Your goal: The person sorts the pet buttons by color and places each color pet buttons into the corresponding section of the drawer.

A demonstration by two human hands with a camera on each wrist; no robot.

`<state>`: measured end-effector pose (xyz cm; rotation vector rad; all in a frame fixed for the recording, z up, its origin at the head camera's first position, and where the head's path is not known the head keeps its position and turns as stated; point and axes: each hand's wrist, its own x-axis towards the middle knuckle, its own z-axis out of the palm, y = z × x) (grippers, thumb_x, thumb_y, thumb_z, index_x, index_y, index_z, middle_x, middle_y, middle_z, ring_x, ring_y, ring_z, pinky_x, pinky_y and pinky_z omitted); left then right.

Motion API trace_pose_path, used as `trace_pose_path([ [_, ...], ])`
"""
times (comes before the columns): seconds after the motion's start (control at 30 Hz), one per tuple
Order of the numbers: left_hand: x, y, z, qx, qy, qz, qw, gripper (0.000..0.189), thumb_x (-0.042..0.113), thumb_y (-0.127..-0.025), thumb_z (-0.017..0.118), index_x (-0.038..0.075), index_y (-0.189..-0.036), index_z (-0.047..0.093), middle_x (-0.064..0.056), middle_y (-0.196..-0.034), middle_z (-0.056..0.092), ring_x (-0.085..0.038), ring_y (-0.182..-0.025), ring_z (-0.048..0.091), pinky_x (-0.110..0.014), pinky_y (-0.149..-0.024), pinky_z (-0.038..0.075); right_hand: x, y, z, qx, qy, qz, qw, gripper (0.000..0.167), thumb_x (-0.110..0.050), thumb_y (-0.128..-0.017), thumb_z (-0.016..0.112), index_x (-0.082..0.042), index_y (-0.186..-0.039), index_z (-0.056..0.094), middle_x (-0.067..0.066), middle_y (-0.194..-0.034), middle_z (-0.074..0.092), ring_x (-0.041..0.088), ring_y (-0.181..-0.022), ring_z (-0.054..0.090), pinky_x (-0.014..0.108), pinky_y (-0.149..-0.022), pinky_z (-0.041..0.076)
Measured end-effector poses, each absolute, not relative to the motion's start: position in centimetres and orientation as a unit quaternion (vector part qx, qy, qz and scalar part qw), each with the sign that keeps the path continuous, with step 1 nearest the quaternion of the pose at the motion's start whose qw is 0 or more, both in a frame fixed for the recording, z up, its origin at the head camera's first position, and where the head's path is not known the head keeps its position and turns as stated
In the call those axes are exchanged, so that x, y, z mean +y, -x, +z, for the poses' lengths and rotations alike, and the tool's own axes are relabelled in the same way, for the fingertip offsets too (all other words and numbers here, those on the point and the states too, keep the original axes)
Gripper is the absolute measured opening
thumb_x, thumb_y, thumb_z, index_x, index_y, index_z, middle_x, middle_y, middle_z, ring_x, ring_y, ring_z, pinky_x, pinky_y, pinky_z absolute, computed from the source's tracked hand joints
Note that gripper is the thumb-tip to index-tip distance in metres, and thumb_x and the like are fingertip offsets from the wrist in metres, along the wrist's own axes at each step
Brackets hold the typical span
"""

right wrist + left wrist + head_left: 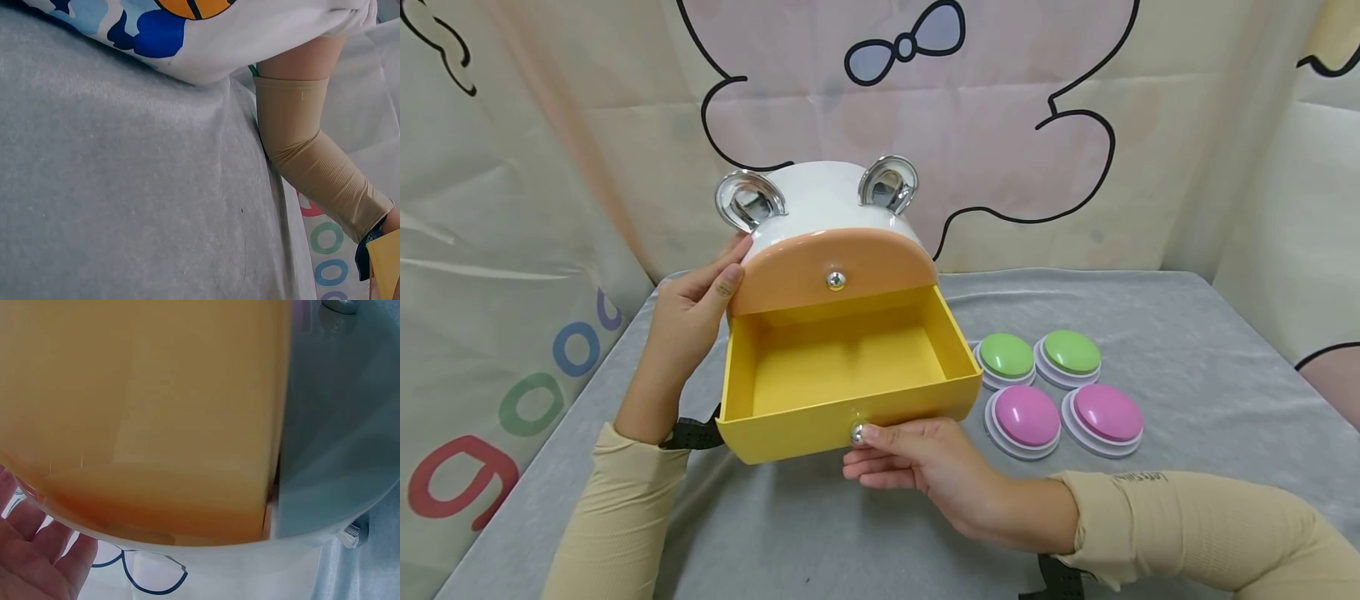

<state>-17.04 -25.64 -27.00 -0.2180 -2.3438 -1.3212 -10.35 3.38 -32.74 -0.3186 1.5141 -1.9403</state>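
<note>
A small drawer box, white and rounded on top [823, 187] with two silver ear-like pieces, has an orange front panel [790, 271] bearing a silver knob. Below that panel its yellow drawer [805, 433] is pulled out, with nothing inside. My left hand [688, 312] grips the box's left side, thumb near the orange panel's edge; the left wrist view shows those fingers [72, 559] along the curved rim. My right hand [925, 462] pinches the silver knob [857, 433] on the drawer's front between thumb and fingers. The right wrist view leaves this hand out.
Right of the drawer, two green-topped dome buttons [1072, 352] and two pink-topped ones [1107, 412] with white bases stand on the grey cloth-covered table [1210, 375]. A printed curtain [1000, 150] hangs behind the table and along its sides.
</note>
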Motion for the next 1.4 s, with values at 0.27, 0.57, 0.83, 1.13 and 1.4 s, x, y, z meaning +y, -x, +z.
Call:
trace_pose_path([
  [0.27, -25.7, 17.1, -27.1, -0.847, 0.078, -0.479, 0.218, 0.039, 0.036, -0.103, 0.051, 0.027, -0.140, 0.055, 0.006, -0.148, 0.053, -0.007, -0.144, 0.042, -0.015, -0.108, 0.041, 3.6, 10.0, -32.7, 0.576, 0.120, -0.739, 0.328, 0.044, -0.024, -0.095, 0.067, 0.015, -0.117, 0.064, 0.009, -0.096, 0.078, 0.015, -0.090, 0.076, 0.032, -0.087, 0.061],
  [0.57, -25.7, 17.0, -27.0, -0.845, 0.083, -0.480, 0.220, 0.039, 0.035, -0.103, 0.051, 0.026, -0.141, 0.055, 0.005, -0.148, 0.053, -0.007, -0.144, 0.041, -0.015, -0.109, 0.040, 3.7, 9.8, -32.7, 0.569, 0.118, -0.741, 0.338, 0.042, -0.023, -0.096, 0.066, 0.014, -0.116, 0.064, 0.008, -0.095, 0.078, 0.014, -0.089, 0.076, 0.032, -0.087, 0.062],
  [0.83, -25.7, 17.2, -27.2, -0.843, 0.083, -0.481, 0.224, 0.038, 0.034, -0.103, 0.051, 0.026, -0.140, 0.056, 0.006, -0.148, 0.053, -0.006, -0.143, 0.042, -0.012, -0.107, 0.041, 3.9, 9.6, -32.7, 0.560, 0.117, -0.745, 0.344, 0.040, -0.022, -0.096, 0.066, 0.012, -0.116, 0.065, 0.006, -0.094, 0.078, 0.014, -0.089, 0.076, 0.030, -0.086, 0.062],
  [1.13, -25.7, 17.3, -27.3, -0.844, 0.079, -0.480, 0.228, 0.038, 0.035, -0.103, 0.052, 0.027, -0.140, 0.056, 0.006, -0.147, 0.054, -0.005, -0.142, 0.043, -0.014, -0.108, 0.041, 4.5, 9.8, -33.1, 0.558, 0.151, -0.732, 0.360, 0.040, -0.023, -0.096, 0.066, 0.012, -0.116, 0.066, 0.011, -0.101, 0.078, 0.015, -0.093, 0.076, 0.036, -0.091, 0.060],
  [1.4, -25.6, 17.2, -27.2, -0.847, 0.075, -0.475, 0.227, 0.038, 0.036, -0.103, 0.051, 0.028, -0.140, 0.056, 0.007, -0.147, 0.053, -0.005, -0.142, 0.043, -0.015, -0.108, 0.042, 7.1, 10.3, -34.6, 0.620, 0.185, -0.647, 0.404, 0.044, -0.018, -0.091, 0.073, 0.010, -0.123, 0.065, 0.020, -0.115, 0.073, 0.017, -0.104, 0.074, 0.034, -0.094, 0.059],
])
